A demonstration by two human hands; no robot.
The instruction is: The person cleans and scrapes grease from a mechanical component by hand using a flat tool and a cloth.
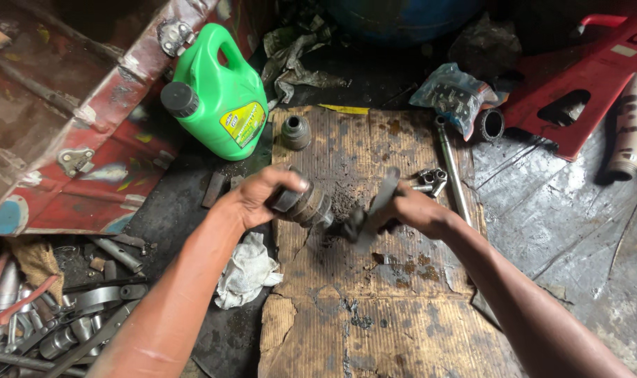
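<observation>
Greasy cardboard (395,315) under my arms. Left hand (259,196) clenched round ribbed cylindrical part (306,205), long axis roughly left-right, tilting down-right. Right hand (413,210) grasping flat metal piece (383,197).

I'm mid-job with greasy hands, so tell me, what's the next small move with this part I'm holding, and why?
Probably keep the left hand steady on the greasy cylindrical metal part and draw the flat tool in the right hand across its dark, grease-caked end. Both hands hold it just above the stained cardboard sheet, so what falls should land there. The white rag lies close for wiping.
</observation>
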